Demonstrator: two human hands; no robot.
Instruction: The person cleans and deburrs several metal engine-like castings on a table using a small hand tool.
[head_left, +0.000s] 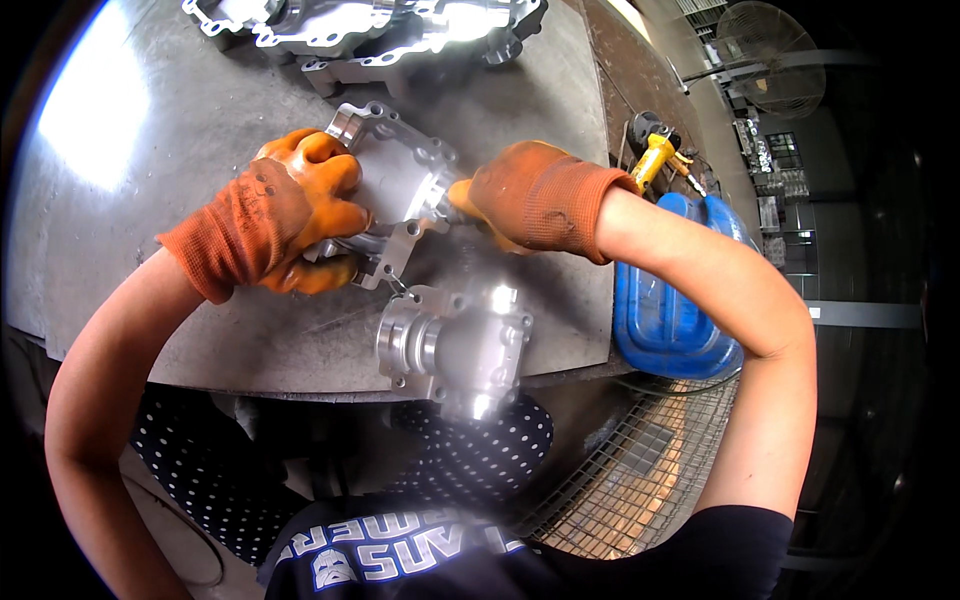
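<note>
Metal casing (430,195), a pale silvery frame with bolt holes around its rim, lies on the grey worktop (250,350) between two hands in rubber-coated orange gloves with knitted cuffs; the left hand (300,210) has its fingers curled around the casing's left side, closed on it; the right hand (535,195) is bunched at its right edge – its fingers are bent, but their tips are hidden by the glove, and I cannot tell what they grip.

Just below, near the worktop's front edge, lies a second metal part (410,340) with a smooth, ringed round end; a milky haze blurs its right half. Larger shiny castings (390,45) are cut off by the upper edge; at the right, a yellow tool (655,160) sits behind a glossy blue plastic container (650,320) – the forearm covers part of the latter.
</note>
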